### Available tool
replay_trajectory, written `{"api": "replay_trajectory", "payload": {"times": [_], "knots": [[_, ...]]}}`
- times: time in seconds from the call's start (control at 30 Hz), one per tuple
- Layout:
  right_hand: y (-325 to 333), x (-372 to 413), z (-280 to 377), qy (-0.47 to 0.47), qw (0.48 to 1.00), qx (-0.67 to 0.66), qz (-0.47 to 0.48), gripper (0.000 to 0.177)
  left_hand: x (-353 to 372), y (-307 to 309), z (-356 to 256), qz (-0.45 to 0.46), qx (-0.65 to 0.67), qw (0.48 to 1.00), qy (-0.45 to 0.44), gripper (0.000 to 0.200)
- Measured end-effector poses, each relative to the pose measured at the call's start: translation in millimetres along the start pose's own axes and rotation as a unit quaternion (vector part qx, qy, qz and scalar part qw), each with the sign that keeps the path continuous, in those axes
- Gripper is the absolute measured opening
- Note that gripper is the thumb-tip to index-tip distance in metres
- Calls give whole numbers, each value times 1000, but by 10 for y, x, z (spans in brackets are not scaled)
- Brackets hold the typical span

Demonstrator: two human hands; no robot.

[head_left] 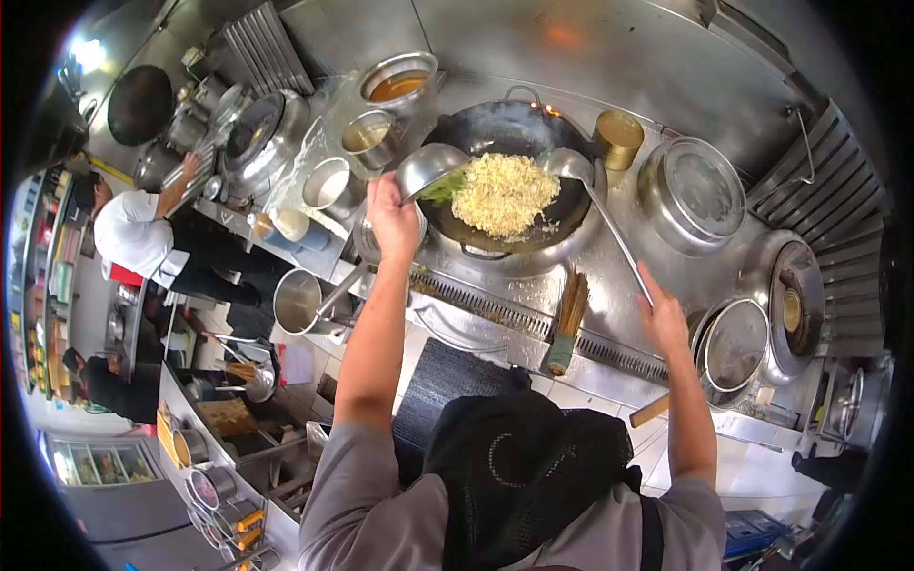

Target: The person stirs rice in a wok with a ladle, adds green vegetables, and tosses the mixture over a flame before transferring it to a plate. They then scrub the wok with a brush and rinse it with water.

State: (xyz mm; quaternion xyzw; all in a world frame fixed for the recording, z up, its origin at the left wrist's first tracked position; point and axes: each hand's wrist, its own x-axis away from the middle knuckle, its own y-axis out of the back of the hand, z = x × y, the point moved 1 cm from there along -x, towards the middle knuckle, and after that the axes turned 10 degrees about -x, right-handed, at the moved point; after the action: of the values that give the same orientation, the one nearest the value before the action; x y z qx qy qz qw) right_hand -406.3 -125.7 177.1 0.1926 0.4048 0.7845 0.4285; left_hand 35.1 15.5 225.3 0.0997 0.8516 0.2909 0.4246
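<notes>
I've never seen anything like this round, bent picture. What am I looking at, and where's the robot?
There's no robot here: these are a person's own bare hands. The single picture comes from a camera worn on their head, looking forward and down; its wide view bends the edges.

The left hand holds a rounded silver metal bowl, tilted at the wok, with green leafy pieces at its lip. The right hand grips a long-handled silver metal ladle.

Pale yellow crumbly food sits in the large dark round wok. Around it on the shiny steel cooktop stand a gold-coloured round tin and several metal pots.
</notes>
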Motion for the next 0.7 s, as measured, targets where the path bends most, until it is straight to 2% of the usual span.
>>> {"api": "replay_trajectory", "payload": {"times": [0.03, 0.1, 0.17, 0.23, 0.3, 0.37, 0.43, 0.57, 0.6, 0.67, 0.7], "knots": [[83, 25, 2, -1, 1000, -5, -5, 55, -138, -151, -11, -32, 0, 997, -76, 21], [277, 57, 18, 8, 997, 74, -8, 57, -393, -275, -168, -42, -11, 993, -109, 21], [417, 116, 73, 15, 995, 90, -26, 56, -613, -350, -342, -49, -20, 989, -138, 21], [512, 145, 118, 8, 993, 117, -14, 55, -768, -370, -491, -104, -34, 979, -173, 21], [569, 119, 227, 18, 994, 102, -19, 54, -750, -454, -612, -106, -46, 982, -152, 19], [528, 63, 342, 31, 996, 86, -16, 54, -507, -675, -720, -22, -43, 974, -222, 19], [477, -57, 423, 50, 996, 64, -23, 53, -289, -865, -596, 8, 3, 992, -123, 19], [-45, -216, 185, 78, 996, 33, -13, 52, 60, -654, 138, -43, 36, 997, 59, 16], [-261, -245, 113, 61, 997, 3, -36, 52, 286, -565, 379, -59, 16, 995, 83, 16], [-851, -311, -136, 75, 995, -43, -51, 51, 824, -202, 944, 8, 20, 957, 288, 19], [-1127, -337, -277, 110, 991, -63, -42, 51, 1127, 153, 1050, -6, 49, 937, 347, 21]]}}
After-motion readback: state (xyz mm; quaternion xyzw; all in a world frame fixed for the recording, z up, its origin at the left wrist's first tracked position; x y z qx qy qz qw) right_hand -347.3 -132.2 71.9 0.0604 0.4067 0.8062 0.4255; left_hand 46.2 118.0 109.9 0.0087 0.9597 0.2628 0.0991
